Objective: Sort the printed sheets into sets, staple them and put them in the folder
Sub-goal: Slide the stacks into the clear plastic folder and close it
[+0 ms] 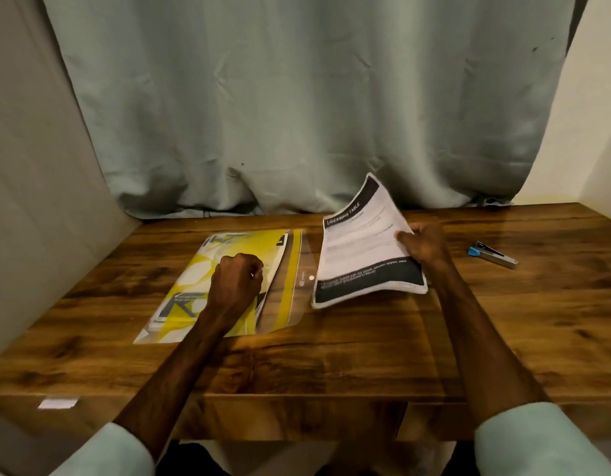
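One set of sheets [362,249], pinched at its edge by the right hand [424,245], hangs above the counter [331,355] beside the yellow folder [291,286], which the curled left hand [237,280] pins (grip unclear); filing step, likely, and next needs the folder opened.

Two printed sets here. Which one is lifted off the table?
The black-and-white set, gripped by the right hand, curls up off the table. The yellow set lies flat under the left hand.
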`<action>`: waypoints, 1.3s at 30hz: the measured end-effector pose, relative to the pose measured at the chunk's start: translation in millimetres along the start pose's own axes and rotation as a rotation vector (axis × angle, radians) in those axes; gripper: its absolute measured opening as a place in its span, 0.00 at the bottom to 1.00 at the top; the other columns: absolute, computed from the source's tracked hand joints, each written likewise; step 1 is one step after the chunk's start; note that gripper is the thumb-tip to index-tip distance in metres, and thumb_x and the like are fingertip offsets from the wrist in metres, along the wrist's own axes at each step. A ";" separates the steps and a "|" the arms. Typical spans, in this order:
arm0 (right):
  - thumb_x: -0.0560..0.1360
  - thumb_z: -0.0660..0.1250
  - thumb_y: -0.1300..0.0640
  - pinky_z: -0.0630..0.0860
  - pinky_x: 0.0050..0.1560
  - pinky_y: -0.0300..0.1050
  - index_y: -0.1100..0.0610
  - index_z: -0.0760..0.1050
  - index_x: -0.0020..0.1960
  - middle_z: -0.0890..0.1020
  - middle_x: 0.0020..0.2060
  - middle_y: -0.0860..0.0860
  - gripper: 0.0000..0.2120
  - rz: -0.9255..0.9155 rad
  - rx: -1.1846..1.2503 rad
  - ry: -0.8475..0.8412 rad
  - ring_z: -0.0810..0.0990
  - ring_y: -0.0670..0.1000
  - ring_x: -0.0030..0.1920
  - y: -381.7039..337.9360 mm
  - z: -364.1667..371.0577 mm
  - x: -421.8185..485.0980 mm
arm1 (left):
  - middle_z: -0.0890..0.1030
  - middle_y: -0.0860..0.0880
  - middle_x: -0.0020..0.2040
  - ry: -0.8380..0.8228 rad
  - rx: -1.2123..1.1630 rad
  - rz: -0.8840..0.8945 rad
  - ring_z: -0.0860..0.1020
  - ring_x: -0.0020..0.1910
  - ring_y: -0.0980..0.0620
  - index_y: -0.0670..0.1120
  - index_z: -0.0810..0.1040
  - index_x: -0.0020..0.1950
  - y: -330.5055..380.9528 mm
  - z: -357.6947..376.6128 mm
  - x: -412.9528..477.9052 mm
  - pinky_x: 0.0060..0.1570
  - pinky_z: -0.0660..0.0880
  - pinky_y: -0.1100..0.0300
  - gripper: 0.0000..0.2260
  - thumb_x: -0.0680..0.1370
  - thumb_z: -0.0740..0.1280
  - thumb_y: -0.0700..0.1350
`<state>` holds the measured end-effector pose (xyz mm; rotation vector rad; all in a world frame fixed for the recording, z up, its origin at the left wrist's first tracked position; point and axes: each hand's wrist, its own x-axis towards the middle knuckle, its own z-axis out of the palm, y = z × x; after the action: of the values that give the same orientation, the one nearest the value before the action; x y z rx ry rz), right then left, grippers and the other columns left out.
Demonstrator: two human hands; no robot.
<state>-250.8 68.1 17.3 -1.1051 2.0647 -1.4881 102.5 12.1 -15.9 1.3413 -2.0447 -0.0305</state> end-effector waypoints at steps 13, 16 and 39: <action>0.74 0.75 0.59 0.78 0.32 0.39 0.61 0.82 0.53 0.86 0.45 0.57 0.09 0.215 0.133 -0.401 0.86 0.53 0.40 -10.5 34.2 -21.3 | 0.86 0.49 0.43 0.098 -0.034 -0.100 0.83 0.38 0.51 0.47 0.84 0.49 2.5 -11.9 2.7 0.40 0.81 0.56 0.03 0.76 0.73 0.42; 0.74 0.75 0.61 0.80 0.35 0.42 0.63 0.81 0.55 0.86 0.47 0.58 0.11 0.241 0.214 -0.380 0.86 0.55 0.42 -14.4 52.1 -28.4 | 0.84 0.51 0.40 0.073 -0.050 -0.089 0.81 0.36 0.52 0.48 0.82 0.46 2.9 -14.7 1.0 0.38 0.80 0.57 0.03 0.76 0.73 0.41; 0.77 0.70 0.62 0.82 0.46 0.46 0.64 0.81 0.58 0.84 0.57 0.58 0.11 0.100 0.175 -0.045 0.85 0.57 0.54 -16.6 165.9 -69.1 | 0.85 0.50 0.39 0.007 0.034 -0.005 0.82 0.38 0.50 0.49 0.83 0.45 5.2 -18.8 4.4 0.40 0.82 0.52 0.03 0.74 0.74 0.41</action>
<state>-88.5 14.4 -40.2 -0.9454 1.8895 -1.5462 107.6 17.1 2.7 1.3651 -2.0441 0.0068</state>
